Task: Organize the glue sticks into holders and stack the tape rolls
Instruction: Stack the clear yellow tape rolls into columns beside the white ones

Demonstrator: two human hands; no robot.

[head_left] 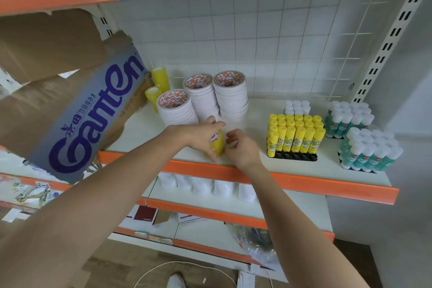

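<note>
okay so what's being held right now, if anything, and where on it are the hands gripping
The left hand grips a yellow tape roll standing on the shelf, fingers over its top and down its side. The right hand hovers beside it, fingers curled, holding nothing clearly.

So you've got white tape rolls with red-and-orange printed cores (230, 79), translucent yellow tape rolls (160, 77), yellow glue sticks in a black holder (295, 138), teal-and-white glue sticks (371, 152), a brown cardboard box with purple lettering on grey (93, 110), and a white shelf with an orange edge (304, 182).

Head-worn view, angled down, close on shelf (304, 170)
</note>
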